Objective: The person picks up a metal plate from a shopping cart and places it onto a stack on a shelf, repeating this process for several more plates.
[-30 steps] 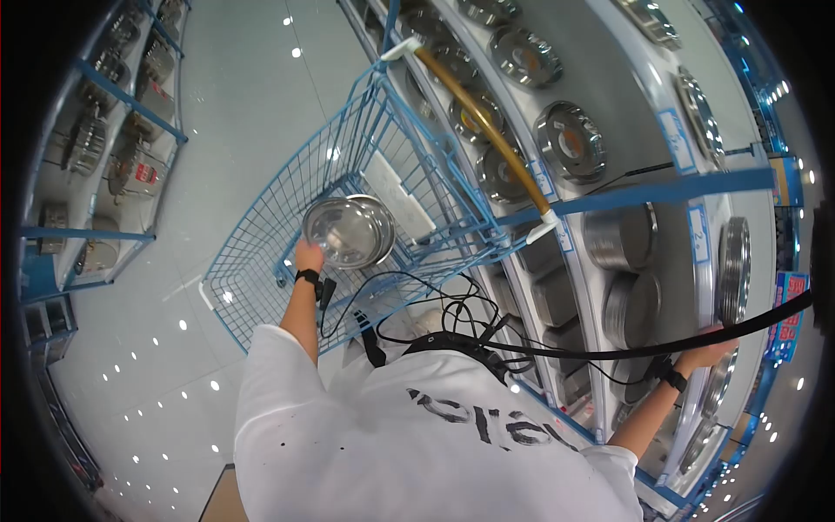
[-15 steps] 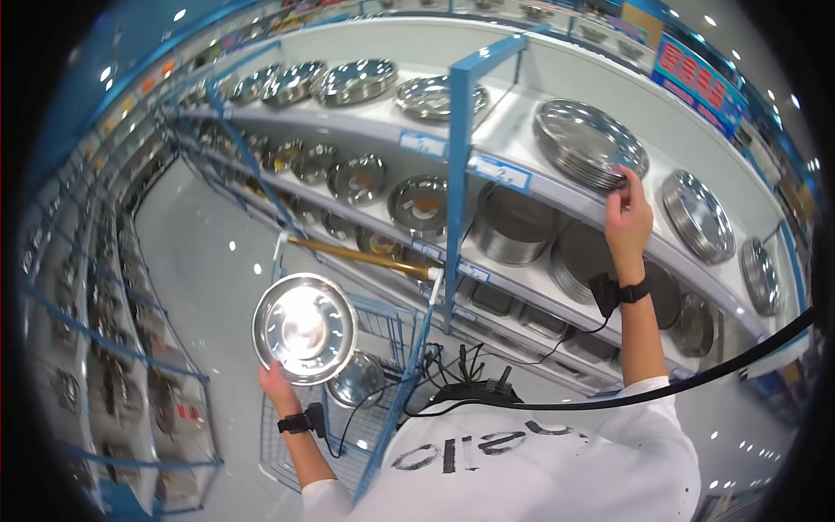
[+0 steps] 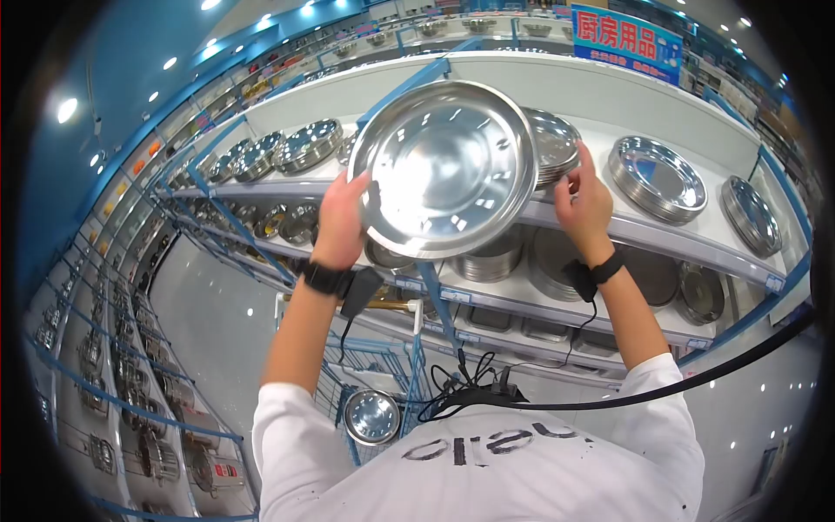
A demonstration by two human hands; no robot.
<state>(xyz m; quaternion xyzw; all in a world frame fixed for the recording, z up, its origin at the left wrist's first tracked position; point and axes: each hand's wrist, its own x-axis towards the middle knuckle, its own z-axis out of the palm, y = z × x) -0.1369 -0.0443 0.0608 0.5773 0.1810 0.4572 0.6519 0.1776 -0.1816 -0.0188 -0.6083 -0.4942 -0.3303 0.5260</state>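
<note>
Shop aisle with white shelving (image 3: 661, 233) on blue uprights, seen from the head camera; stacks of steel plates and basins along every tier. Red-lettered blue sign (image 3: 624, 28) above the top shelf. Blue wire cart (image 3: 383, 365) low in view, holding a small steel basin (image 3: 371, 416). Black cables across a white shirt at the bottom edge.

Large steel plate (image 3: 448, 165) raised in front of the top shelf, hiding part of the stack of plates (image 3: 552, 150) behind it. Left hand (image 3: 341, 219) clamped on the plate's left rim, thumb over the front, other fingers behind and out of sight. Right hand (image 3: 584, 202) at the shelf edge by the stack, fingers curled together; cannot tell whether pinching a plate.

Half a second ago: plate low, near the cart, in the left hand alone; now lifted to shelf height beside the right hand.

Plate round, so no long axis; hollow face turned toward the camera, tilted slightly, rim near upright.
</note>
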